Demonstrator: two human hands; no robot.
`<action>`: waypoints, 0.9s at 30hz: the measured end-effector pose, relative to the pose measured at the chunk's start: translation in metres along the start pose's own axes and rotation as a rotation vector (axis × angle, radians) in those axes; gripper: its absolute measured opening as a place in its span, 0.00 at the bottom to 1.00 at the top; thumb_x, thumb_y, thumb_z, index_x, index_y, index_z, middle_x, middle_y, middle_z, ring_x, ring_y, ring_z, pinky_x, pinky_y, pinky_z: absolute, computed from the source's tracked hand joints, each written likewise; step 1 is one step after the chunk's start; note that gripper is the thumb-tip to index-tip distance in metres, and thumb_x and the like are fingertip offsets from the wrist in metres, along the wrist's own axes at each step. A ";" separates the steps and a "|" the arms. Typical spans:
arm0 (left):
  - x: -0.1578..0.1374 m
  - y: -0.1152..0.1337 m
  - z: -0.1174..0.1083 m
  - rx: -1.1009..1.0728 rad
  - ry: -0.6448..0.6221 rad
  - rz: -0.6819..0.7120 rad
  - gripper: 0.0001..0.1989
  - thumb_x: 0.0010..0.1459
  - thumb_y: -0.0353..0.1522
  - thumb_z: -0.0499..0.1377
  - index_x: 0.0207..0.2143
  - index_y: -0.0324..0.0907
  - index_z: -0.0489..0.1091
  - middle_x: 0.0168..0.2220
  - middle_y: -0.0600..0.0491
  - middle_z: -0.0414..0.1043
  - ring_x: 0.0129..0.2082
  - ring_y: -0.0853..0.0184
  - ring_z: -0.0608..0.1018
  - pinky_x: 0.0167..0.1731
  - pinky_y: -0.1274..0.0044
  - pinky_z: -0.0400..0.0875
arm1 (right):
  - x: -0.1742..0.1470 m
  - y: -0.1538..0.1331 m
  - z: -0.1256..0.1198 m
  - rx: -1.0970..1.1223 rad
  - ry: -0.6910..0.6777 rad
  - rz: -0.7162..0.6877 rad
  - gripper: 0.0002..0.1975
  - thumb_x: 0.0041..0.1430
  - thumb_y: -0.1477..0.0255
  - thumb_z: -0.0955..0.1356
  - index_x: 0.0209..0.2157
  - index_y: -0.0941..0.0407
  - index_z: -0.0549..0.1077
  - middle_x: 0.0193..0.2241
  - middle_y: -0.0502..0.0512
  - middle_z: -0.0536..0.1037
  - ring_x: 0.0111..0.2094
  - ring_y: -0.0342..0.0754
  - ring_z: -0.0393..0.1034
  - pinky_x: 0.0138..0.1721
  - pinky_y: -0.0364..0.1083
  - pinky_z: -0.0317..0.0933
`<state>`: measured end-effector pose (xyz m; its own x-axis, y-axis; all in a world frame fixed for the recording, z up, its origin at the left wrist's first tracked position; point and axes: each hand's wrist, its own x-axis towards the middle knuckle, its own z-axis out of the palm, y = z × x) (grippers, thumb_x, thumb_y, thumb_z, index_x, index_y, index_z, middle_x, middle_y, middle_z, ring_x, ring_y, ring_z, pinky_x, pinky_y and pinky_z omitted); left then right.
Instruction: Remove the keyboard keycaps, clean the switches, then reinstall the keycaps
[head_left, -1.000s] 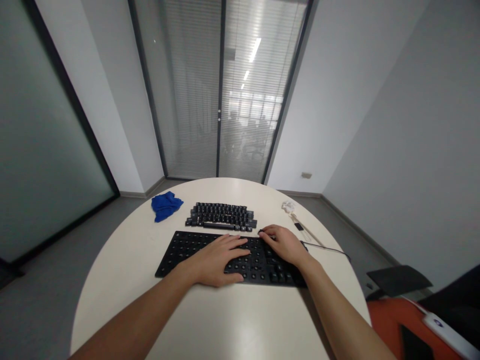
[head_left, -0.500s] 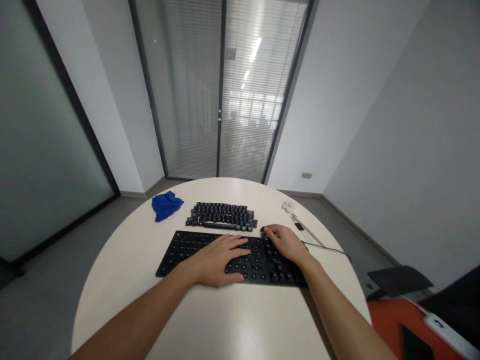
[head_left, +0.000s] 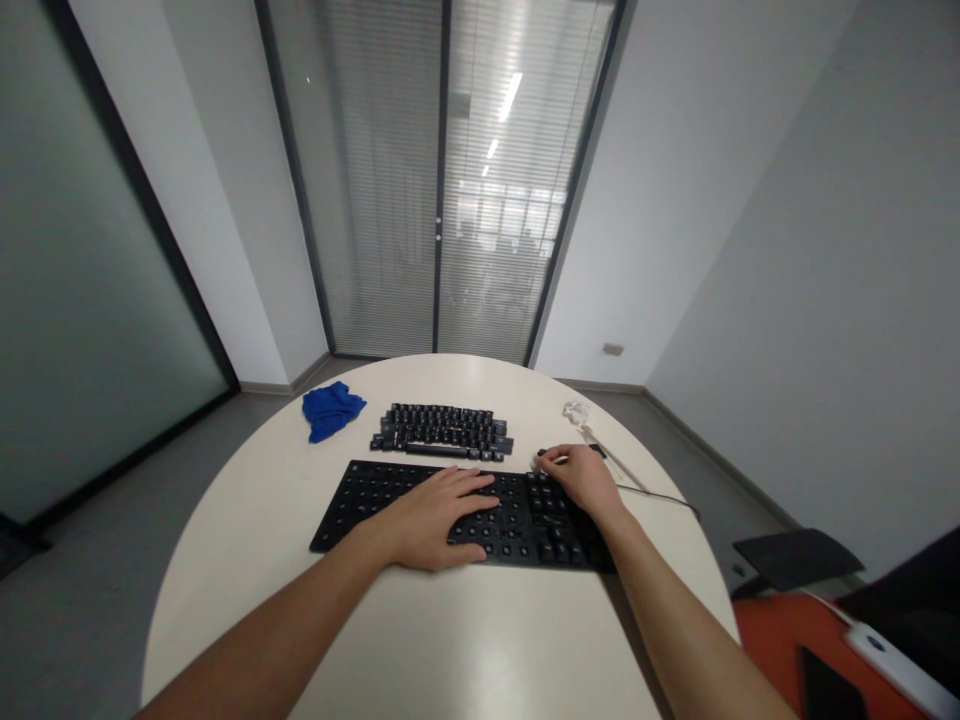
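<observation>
A black keyboard [head_left: 358, 500] lies on the table, most of its left and middle part stripped of keycaps. Some caps remain on its right side. My left hand [head_left: 435, 522] rests flat over the middle of the keyboard, fingers spread. Above the keyboard's far right edge, my right hand [head_left: 583, 478] pinches a small black keycap [head_left: 540, 454] between thumb and fingers; much of the cap is hidden. Just beyond the keyboard, loose black keycaps [head_left: 442, 432] lie in rows, with a long space bar cap at the near side.
A round cream table [head_left: 232, 520] holds everything. A crumpled blue cloth [head_left: 331, 410] lies at the far left. At the far right are a white crumpled bit [head_left: 576, 411], a thin stick [head_left: 615, 460] and a cable [head_left: 660, 494]. An orange chair [head_left: 772, 650] stands to the right.
My right hand has shifted slightly right and away from me, carrying the small keycap past the keyboard's far edge. The left hand stays in place.
</observation>
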<state>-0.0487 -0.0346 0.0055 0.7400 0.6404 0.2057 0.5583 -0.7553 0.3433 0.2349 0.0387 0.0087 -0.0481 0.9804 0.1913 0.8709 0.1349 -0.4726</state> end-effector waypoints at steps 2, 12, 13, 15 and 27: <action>0.000 0.000 0.000 -0.013 0.003 -0.001 0.33 0.57 0.44 0.63 0.64 0.50 0.61 0.69 0.50 0.52 0.69 0.53 0.56 0.68 0.58 0.46 | 0.001 0.004 0.000 -0.030 0.059 0.044 0.11 0.54 0.61 0.70 0.28 0.52 0.81 0.30 0.56 0.84 0.35 0.55 0.78 0.34 0.47 0.64; 0.002 0.002 0.000 -0.017 0.002 -0.003 0.33 0.57 0.44 0.63 0.64 0.49 0.62 0.69 0.50 0.53 0.69 0.53 0.56 0.68 0.59 0.46 | 0.000 0.005 -0.007 0.245 0.037 -0.122 0.10 0.53 0.66 0.71 0.36 0.56 0.76 0.33 0.55 0.82 0.35 0.50 0.76 0.38 0.47 0.65; 0.002 0.002 0.000 -0.012 -0.001 -0.006 0.33 0.57 0.44 0.63 0.64 0.49 0.62 0.69 0.50 0.53 0.69 0.53 0.56 0.68 0.59 0.46 | -0.003 0.002 -0.010 0.309 -0.030 -0.193 0.10 0.54 0.66 0.71 0.37 0.56 0.77 0.34 0.55 0.82 0.36 0.50 0.76 0.40 0.47 0.66; 0.002 0.001 -0.001 0.003 -0.008 -0.017 0.33 0.57 0.44 0.63 0.64 0.49 0.62 0.69 0.50 0.53 0.69 0.53 0.55 0.68 0.59 0.47 | -0.010 -0.006 -0.017 0.394 -0.179 -0.309 0.11 0.56 0.64 0.71 0.36 0.56 0.79 0.36 0.56 0.82 0.39 0.51 0.76 0.45 0.48 0.66; 0.001 -0.001 0.000 -0.006 0.014 -0.025 0.33 0.57 0.44 0.63 0.63 0.48 0.63 0.69 0.49 0.53 0.69 0.52 0.56 0.68 0.58 0.47 | -0.031 -0.025 -0.041 0.346 -0.559 -0.483 0.13 0.56 0.62 0.72 0.42 0.51 0.82 0.40 0.54 0.80 0.43 0.52 0.73 0.50 0.49 0.64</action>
<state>-0.0483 -0.0327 0.0053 0.7208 0.6607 0.2098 0.5739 -0.7385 0.3539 0.2351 -0.0006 0.0503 -0.6960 0.7175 0.0277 0.4957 0.5080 -0.7044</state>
